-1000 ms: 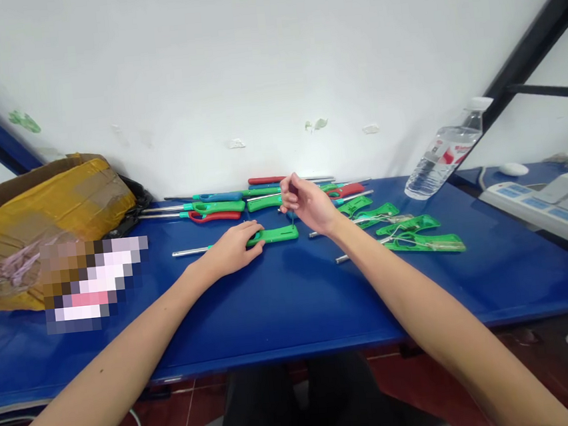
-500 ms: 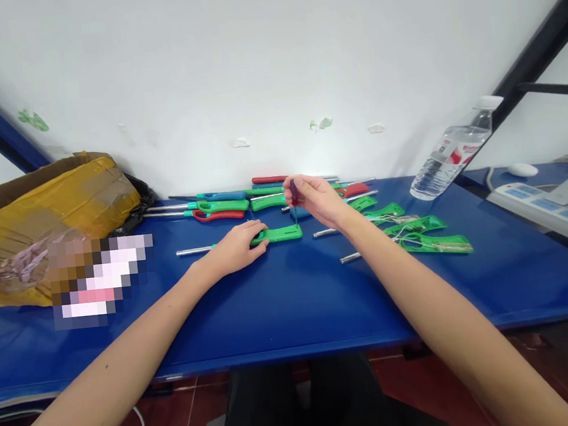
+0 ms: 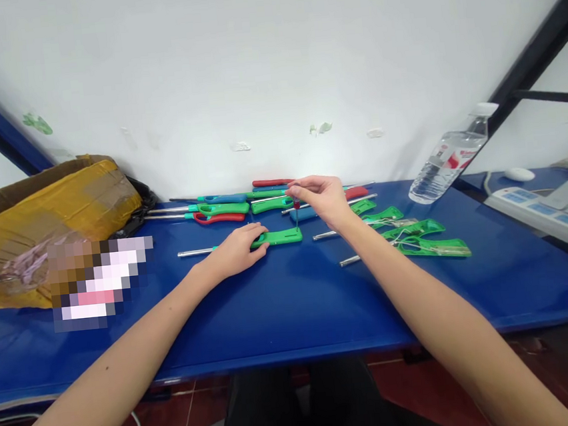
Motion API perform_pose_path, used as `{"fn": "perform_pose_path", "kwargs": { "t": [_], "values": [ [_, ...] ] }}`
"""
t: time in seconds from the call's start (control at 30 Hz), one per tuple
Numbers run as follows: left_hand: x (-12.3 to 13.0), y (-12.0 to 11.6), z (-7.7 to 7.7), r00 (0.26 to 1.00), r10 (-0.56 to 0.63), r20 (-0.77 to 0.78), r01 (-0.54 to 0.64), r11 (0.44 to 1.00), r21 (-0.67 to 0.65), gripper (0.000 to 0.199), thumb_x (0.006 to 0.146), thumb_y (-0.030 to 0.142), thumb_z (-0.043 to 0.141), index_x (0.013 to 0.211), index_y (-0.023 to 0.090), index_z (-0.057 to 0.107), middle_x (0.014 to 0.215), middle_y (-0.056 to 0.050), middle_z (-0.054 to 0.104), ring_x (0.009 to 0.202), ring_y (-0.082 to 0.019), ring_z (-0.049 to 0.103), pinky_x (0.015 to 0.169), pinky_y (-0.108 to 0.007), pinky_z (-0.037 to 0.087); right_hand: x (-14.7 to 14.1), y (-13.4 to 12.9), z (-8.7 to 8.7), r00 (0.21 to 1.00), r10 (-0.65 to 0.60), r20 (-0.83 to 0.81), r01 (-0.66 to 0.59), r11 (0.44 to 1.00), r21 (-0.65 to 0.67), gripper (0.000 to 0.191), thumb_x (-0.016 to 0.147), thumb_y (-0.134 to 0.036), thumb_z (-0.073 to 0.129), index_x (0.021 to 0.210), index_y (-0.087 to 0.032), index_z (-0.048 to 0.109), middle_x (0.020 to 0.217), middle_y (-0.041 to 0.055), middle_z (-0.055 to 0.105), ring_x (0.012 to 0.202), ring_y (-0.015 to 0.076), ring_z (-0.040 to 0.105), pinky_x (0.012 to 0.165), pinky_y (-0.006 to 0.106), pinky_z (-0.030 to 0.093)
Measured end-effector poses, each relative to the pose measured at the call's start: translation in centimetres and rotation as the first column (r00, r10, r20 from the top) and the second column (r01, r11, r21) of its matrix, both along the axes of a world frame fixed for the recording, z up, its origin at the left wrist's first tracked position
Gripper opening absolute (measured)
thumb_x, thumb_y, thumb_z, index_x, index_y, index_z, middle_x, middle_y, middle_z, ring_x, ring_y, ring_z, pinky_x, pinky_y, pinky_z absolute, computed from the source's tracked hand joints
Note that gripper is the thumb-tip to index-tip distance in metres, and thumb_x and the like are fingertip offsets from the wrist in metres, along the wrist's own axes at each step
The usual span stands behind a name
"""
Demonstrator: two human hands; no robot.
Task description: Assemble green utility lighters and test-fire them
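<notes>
Your left hand (image 3: 240, 251), fingers curled, pins the green lighter (image 3: 286, 236) flat on the blue tabletop (image 3: 274, 314), while your right hand (image 3: 326, 202) pinches a small screwdriver (image 3: 296, 206) upright at its handle's end, opened green lighter casings (image 3: 432, 247) lying to the right.

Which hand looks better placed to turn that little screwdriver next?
Probably the right hand: its fingers pinch the top of the screwdriver, upright over the green lighter. The left hand holds the lighter, likely steadying it.
</notes>
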State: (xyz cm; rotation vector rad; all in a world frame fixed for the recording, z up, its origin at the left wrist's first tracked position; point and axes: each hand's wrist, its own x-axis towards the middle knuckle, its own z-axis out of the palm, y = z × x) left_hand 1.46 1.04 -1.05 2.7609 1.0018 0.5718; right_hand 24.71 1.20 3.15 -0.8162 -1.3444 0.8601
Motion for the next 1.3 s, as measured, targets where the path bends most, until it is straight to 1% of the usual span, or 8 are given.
{"fn": "perform_pose_path", "kwargs": {
  "t": [0.17, 0.4, 0.63, 0.8, 0.9, 1.07, 1.13, 1.3],
  "values": [
    [0.0, 0.0, -0.1, 1.000, -0.002, 0.018, 0.002, 1.000, 0.001, 0.037, 0.093, 0.037, 0.048, 0.120, 0.016, 0.063, 0.124, -0.015, 0.066, 0.125, -0.030, 0.057, 0.107, -0.044, 0.046, -0.4, 0.0, -0.1, 0.998, -0.060, -0.010, 0.060, 0.998, 0.020, 0.032, 0.065, -0.042, 0.083, 0.073, -0.019, 0.063, 0.075, 0.0007, 0.069, 0.070, 0.0140, 0.064, 0.070, 0.030, 0.052],
    [-0.2, 0.3, -0.2, 0.999, -0.011, 0.040, 0.011, 1.000, -0.011, 0.039, 0.091, 0.040, 0.052, 0.118, 0.015, 0.064, 0.125, -0.017, 0.065, 0.125, -0.032, 0.057, 0.106, -0.048, 0.046, 1.1, 0.4, -0.1, 0.981, -0.182, 0.066, 0.177, 0.981, 0.081, 0.033, 0.074, -0.052, 0.074, 0.080, -0.021, 0.064, 0.071, -0.0020, 0.059, 0.064, 0.0120, 0.054, 0.061, 0.027, 0.048],
    [-0.3, 0.5, -0.1, 0.999, -0.036, -0.008, 0.035, 0.999, -0.016, 0.039, 0.095, 0.039, 0.049, 0.121, 0.013, 0.061, 0.127, -0.017, 0.063, 0.130, -0.032, 0.053, 0.108, -0.047, 0.045, 2.5, 1.0, 0.3, 0.915, -0.394, -0.088, 0.400, 0.915, 0.060, 0.031, 0.080, -0.052, 0.068, 0.085, -0.022, 0.061, 0.072, -0.0022, 0.058, 0.054, 0.0099, 0.051, 0.052, 0.026, 0.043],
    [-1.0, 0.4, 0.5, 0.996, -0.088, -0.004, 0.088, 0.991, 0.100, 0.036, 0.097, 0.038, 0.047, 0.123, 0.014, 0.058, 0.126, -0.017, 0.061, 0.127, -0.030, 0.053, 0.106, -0.046, 0.046, 4.0, 1.5, -0.6, 0.867, -0.486, -0.111, 0.492, 0.870, 0.035, 0.033, 0.077, -0.052, 0.070, 0.082, -0.020, 0.061, 0.068, -0.0027, 0.059, 0.051, 0.0092, 0.053, 0.048, 0.024, 0.043],
    [-1.5, 0.2, 1.4, 0.997, -0.081, 0.019, 0.076, 0.981, 0.177, 0.038, 0.099, 0.038, 0.045, 0.124, 0.013, 0.057, 0.127, -0.019, 0.059, 0.125, -0.031, 0.053, 0.105, -0.048, 0.046, 4.4, 1.5, -1.4, 0.913, -0.406, -0.043, 0.406, 0.914, 0.001, 0.037, 0.072, -0.053, 0.074, 0.081, -0.020, 0.060, 0.067, -0.0024, 0.061, 0.054, 0.0117, 0.060, 0.052, 0.026, 0.049],
    [-1.9, -0.1, 2.4, 0.997, -0.004, 0.083, -0.018, 0.967, 0.255, 0.039, 0.101, 0.037, 0.040, 0.128, 0.012, 0.054, 0.126, -0.019, 0.058, 0.119, -0.031, 0.055, 0.104, -0.050, 0.046, 4.5, 0.7, -2.5, 0.975, -0.088, 0.203, 0.107, 0.991, -0.084, 0.037, 0.067, -0.047, 0.079, 0.080, -0.019, 0.060, 0.068, 0.0002, 0.066, 0.060, 0.0166, 0.065, 0.061, 0.033, 0.054],
    [-1.7, -0.1, 2.4, 0.996, 0.023, 0.088, -0.046, 0.962, 0.270, 0.040, 0.102, 0.036, 0.036, 0.129, 0.011, 0.053, 0.124, -0.020, 0.058, 0.118, -0.031, 0.055, 0.103, -0.050, 0.046, 4.7, 0.4, -2.9, 0.924, -0.020, 0.381, 0.047, 0.997, -0.061, 0.031, 0.071, -0.044, 0.077, 0.079, -0.019, 0.062, 0.069, 0.0008, 0.067, 0.061, 0.0161, 0.064, 0.063, 0.033, 0.054],
    [-1.2, -0.5, 2.0, 0.998, 0.042, 0.057, -0.056, 0.959, 0.279, 0.039, 0.102, 0.037, 0.036, 0.131, 0.015, 0.051, 0.123, -0.017, 0.058, 0.116, -0.030, 0.056, 0.101, -0.047, 0.048, 5.2, 0.4, -3.5, 0.653, -0.003, 0.758, -0.053, 0.997, 0.050, 0.017, 0.074, -0.031, 0.073, 0.086, -0.019, 0.068, 0.078, 0.0030, 0.070, 0.071, 0.0189, 0.065, 0.070, 0.034, 0.053]
  ]
}}
